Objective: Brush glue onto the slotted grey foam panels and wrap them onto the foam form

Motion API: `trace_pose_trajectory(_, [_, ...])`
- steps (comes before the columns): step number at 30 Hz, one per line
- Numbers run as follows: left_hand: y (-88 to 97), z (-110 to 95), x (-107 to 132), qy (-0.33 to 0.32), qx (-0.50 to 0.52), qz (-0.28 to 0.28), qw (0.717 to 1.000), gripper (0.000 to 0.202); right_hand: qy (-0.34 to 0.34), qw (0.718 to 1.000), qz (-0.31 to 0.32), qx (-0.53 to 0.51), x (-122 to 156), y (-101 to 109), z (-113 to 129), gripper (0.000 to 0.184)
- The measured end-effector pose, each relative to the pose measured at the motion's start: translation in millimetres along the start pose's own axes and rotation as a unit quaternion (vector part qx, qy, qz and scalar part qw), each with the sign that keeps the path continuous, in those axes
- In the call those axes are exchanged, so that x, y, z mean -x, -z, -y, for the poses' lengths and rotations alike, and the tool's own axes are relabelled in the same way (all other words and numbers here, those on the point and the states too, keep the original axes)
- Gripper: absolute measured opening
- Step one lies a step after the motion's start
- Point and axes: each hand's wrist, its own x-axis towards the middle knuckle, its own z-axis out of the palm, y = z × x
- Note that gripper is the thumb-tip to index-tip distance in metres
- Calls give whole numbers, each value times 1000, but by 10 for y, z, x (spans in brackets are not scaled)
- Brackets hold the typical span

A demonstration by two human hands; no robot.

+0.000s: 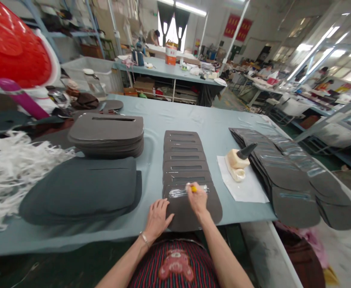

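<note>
My right hand (198, 202) grips a small yellow-handled brush (194, 189) over the nearest dark grey panel (181, 218). Beneath it, a wet, whitish smear of glue (177, 193) runs across this panel. My left hand (156, 219) lies flat with fingers spread at the panel's left edge. Beyond, several similar slotted panels (183, 157) overlap in a row, each showing a slot strip. To the right, a cream glue bottle (237, 160) with a dark nozzle rests on a white sheet (255, 192). The brush tip is partly blurred.
At left stand a pile of slotted panels (112, 130), a stack of dark pieces (85, 188) and tangled white strips (16, 172). Overlapping glued panels (295, 176) lie along the table's right edge. A red-and-white object (13, 48) looms upper left. People work farther back.
</note>
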Motion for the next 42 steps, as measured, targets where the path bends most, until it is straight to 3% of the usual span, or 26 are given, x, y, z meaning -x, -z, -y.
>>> trace_pose_trajectory(2, [-24,-8,-15,1,-5,4,1000,35,87,992,40,-84,57,-136,167,22])
trace_pose_trajectory(4, [-39,-17,-29,2,-11,8,1000,34,92,988,56,-113,29,-140,86,21])
trace_pose_trajectory(10, [-69,-35,-54,6,-20,5,1000,34,-126,992,-11,15,-281,408,-983,29])
trace_pose_trajectory(14, [-83,-41,-60,15,-26,13,999,35,-92,996,-4,-1,-282,575,-1244,33])
trace_pose_trajectory(17, [-65,-58,-64,23,-19,17,999,37,-116,993,-3,20,-259,541,-1145,31])
trace_pose_trajectory(19, [-47,-74,-69,29,-16,23,999,37,-123,992,-33,12,-246,437,-924,30])
trace_pose_trajectory(21, [-32,-91,-71,37,-14,28,999,37,-64,996,-28,-60,-196,262,-590,31])
trace_pose_trajectory(23, [-20,-105,-66,42,-10,33,999,38,25,988,28,-150,-106,65,-260,30])
trace_pose_trajectory(25, [-7,-114,-52,46,-5,34,998,39,76,976,86,-184,-28,-70,-98,28])
trace_pose_trajectory(27, [12,-123,-38,51,2,33,998,40,51,984,98,-143,-24,-79,-178,26])
trace_pose_trajectory(30, [51,-145,-57,59,11,27,998,38,-51,998,41,-6,-182,87,-497,25])
trace_pose_trajectory(32, [67,-171,-117,73,15,16,997,31,-84,996,6,22,-312,171,-550,25])
trace_pose_trajectory(35, [47,-223,-259,91,1,-9,996,26,-16,994,7,-107,-382,67,-204,27])
trace_pose_trajectory(38, [-26,-271,-374,87,-29,-19,996,33,53,970,59,-228,-362,-198,220,28])
trace_pose_trajectory(40, [-76,-291,-405,85,-48,-14,995,34,36,970,75,-227,-384,-300,221,28])
trace_pose_trajectory(42, [-106,-299,-407,85,-63,-13,994,33,-7,981,53,-185,-447,-258,-64,29])
